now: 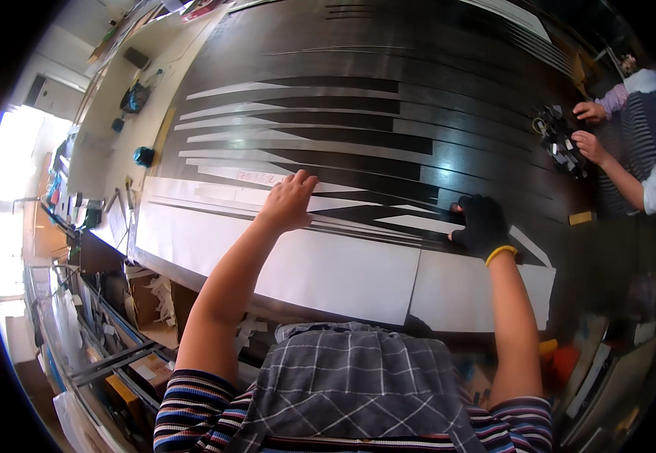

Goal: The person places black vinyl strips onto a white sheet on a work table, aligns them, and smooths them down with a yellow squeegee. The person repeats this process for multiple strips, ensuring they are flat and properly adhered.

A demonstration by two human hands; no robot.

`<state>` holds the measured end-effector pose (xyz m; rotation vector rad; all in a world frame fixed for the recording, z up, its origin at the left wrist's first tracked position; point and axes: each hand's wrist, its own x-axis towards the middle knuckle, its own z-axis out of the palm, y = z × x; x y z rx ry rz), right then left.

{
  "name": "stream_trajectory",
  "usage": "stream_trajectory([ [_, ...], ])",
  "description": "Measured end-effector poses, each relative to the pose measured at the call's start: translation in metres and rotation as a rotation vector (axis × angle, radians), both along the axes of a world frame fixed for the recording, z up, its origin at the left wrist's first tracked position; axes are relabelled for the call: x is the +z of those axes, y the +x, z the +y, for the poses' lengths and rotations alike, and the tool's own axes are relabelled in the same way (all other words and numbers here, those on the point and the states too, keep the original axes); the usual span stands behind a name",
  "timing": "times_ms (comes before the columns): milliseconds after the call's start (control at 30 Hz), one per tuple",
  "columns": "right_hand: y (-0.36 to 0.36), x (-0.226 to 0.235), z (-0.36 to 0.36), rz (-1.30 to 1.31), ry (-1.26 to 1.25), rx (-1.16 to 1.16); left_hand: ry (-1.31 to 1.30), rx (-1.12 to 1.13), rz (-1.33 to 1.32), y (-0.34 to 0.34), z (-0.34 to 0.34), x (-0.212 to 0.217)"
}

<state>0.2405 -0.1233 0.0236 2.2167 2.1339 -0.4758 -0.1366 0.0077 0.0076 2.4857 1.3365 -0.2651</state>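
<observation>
My bare left hand (290,202) rests on the layered long strips near the table's front, its fingers stretched out and slightly apart. My right hand (482,226) wears a black glove with bare fingertips and a yellow wristband. Its thumb and forefinger lie apart at the right end of a pointed white strip (418,222). Between my hands run thin black and white strips (366,211). Beneath my forearms, large white sheets (335,273) cover the front edge. Under my left fingers passes a white strip with red handwriting (249,177).
Beyond my hands, several black strips with white tapered ends (335,106) lie in rows on the dark table (486,98). At right, another person's hands (591,143) are beside a pile of black pieces (560,143). A small yellow block (581,218) lies near them. Blue tape rolls (143,156) sit at left.
</observation>
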Motion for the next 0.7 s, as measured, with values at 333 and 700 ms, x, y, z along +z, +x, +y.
stream_trajectory([
  [333,0.004,-0.003,0.002,0.039,0.035,0.034,0.107,-0.055,-0.017,-0.002,0.001,-0.009],
  [700,0.007,-0.014,-0.004,0.091,0.049,0.096,0.003,-0.088,0.021,0.005,0.008,0.001],
])
